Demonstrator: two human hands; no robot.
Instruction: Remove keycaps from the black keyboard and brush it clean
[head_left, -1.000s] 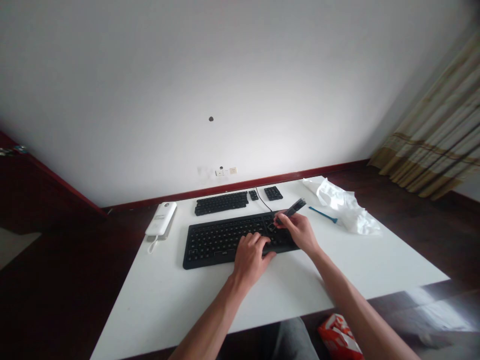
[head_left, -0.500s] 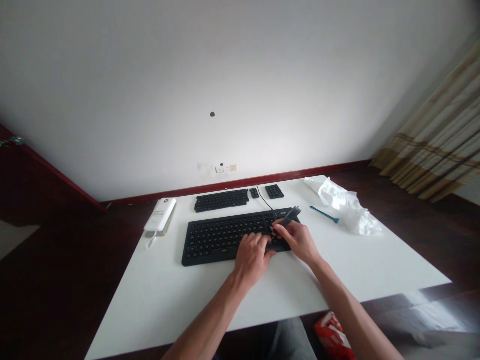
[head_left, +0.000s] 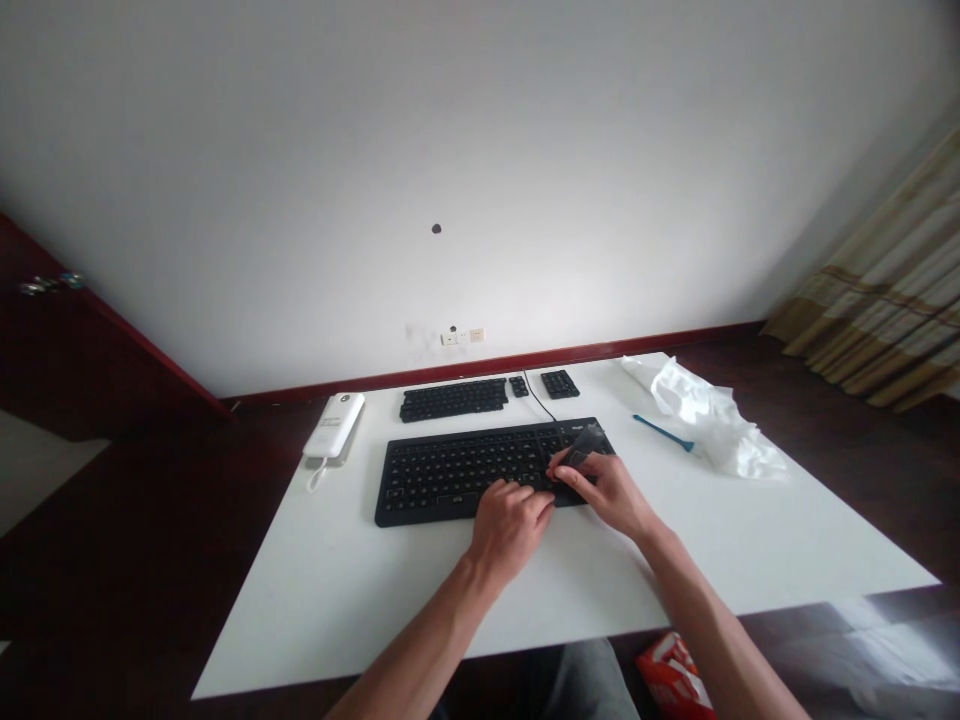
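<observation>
A black keyboard (head_left: 450,470) lies on the white table, its keycaps off and rows of small switches showing. Over its front edge, right of the middle, my left hand (head_left: 510,525) presses down with bent fingers held together. My right hand (head_left: 604,490) pinches a dark brush-like tool (head_left: 587,442) above the number-pad end; motion blurs the tool, and its working tip is hidden by the fingers. Behind the keyboard sit the removed keycaps in groups: a large block (head_left: 454,398), a small cluster (head_left: 518,386) and a number-pad block (head_left: 560,384).
At the left of the table (head_left: 337,610) lies a white power bank (head_left: 334,425) with a strap, on top of another flat object. To the right are a blue stick-like tool (head_left: 663,432) and crumpled white tissue (head_left: 705,415). The keyboard's cable (head_left: 538,400) runs back between the keycap groups.
The view has shifted slightly, so everything appears further right. The tool in my right hand has swung and is now blurred. My left hand stays at the keyboard's front edge, its fingers slightly shifted.
</observation>
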